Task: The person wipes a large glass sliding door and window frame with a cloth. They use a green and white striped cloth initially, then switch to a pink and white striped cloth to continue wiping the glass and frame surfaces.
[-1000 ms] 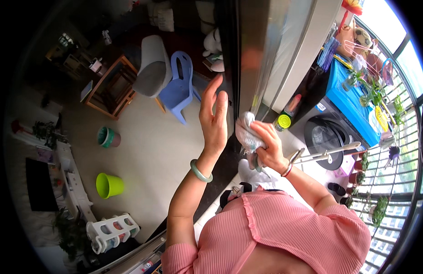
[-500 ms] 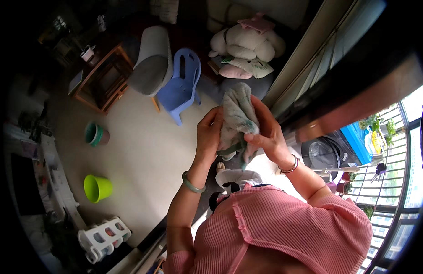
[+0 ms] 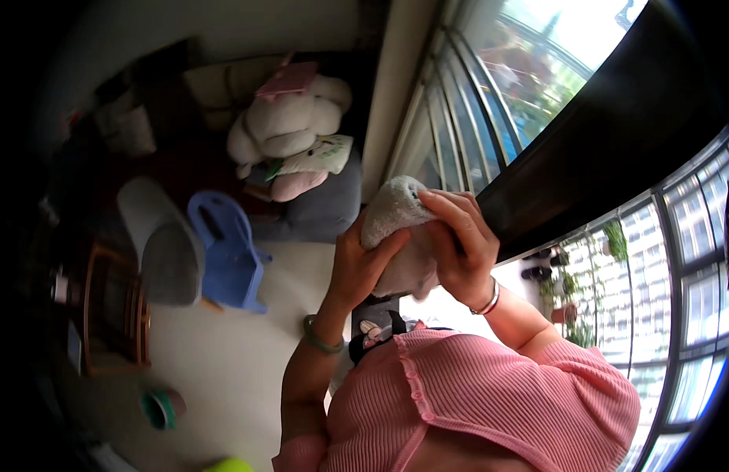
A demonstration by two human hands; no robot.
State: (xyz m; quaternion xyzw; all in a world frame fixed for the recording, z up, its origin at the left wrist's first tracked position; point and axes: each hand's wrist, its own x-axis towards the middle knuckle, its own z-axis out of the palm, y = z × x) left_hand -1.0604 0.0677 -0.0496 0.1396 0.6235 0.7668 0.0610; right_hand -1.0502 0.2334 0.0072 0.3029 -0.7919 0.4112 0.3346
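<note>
the grey cloth (image 3: 397,212) sits bunched up between both hands, raised in front of the person's chest and just beside the dark window frame (image 3: 592,149) that slants across the upper right. going from the left of the view: a wooden crate-like stand (image 3: 113,315) and a small green cup (image 3: 162,407) are on the pale floor (image 3: 223,370), then a grey chair (image 3: 164,252) and a blue plastic chair (image 3: 227,252) side by side, and behind them a heap of soft toys (image 3: 294,134) on a dark seat. next comes the left hand (image 3: 363,263), with a green bangle (image 3: 317,340) on the wrist; its fingers are curled up around the lower left of the cloth, thumb pressed into it, so it is closed on the fabric rather than spread. the right hand (image 3: 459,244), with a thin bracelet at the wrist, folds over the top and right side of the cloth, fingers bent and gripping. as a judgement, the work looks midway: the cloth is gathered into a wad and held off the glass, not pressed against any surface, so any wiping of the frame or panes (image 3: 490,102) appears to be paused, and how much is already cleaned cannot be told. the pink ribbed top (image 3: 498,401) fills the lower edge.
</note>
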